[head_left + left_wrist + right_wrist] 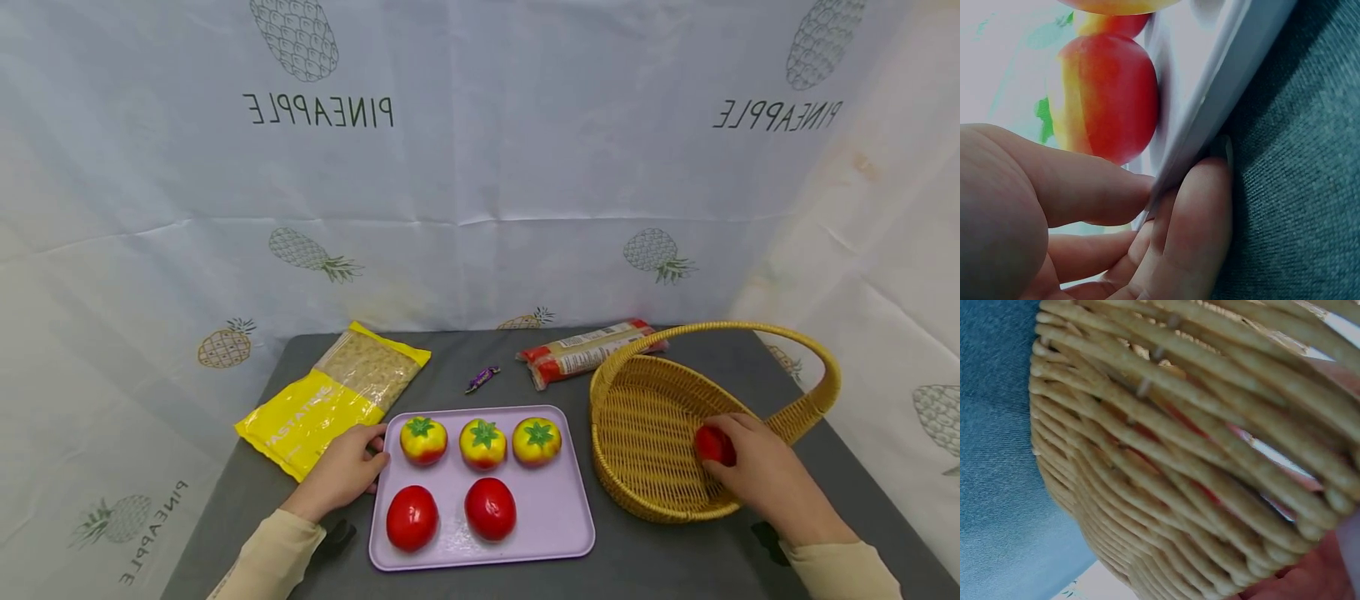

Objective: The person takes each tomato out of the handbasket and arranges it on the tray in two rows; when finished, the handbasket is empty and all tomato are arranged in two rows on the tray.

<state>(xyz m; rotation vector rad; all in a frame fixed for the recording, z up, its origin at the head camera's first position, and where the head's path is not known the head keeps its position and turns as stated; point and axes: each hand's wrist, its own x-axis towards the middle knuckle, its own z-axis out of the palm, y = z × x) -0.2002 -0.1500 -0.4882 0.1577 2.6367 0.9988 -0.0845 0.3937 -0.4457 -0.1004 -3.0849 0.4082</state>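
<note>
My left hand (343,469) pinches the left rim of a lilac tray (551,533), thumb on the rim and fingers against its outer side in the left wrist view. On the tray stand yellow-red toy fruits with green leafy tops, one (423,442) closest to that hand, in a back row. Two glossy red toy fruits (412,518) lie in front of them. My right hand (761,475) reaches into a wicker basket (637,442) and grips another red toy fruit (712,446). In the right wrist view the basket's woven wall (1147,456) hides most of this hand.
A yellow bag of dry food (322,417) lies at the back left. A small purple wrapped candy (482,379) and a red-and-clear packet (585,352) lie behind the tray. The basket's tall handle (825,375) arches over its right side. A pineapple-print cloth hangs behind the table.
</note>
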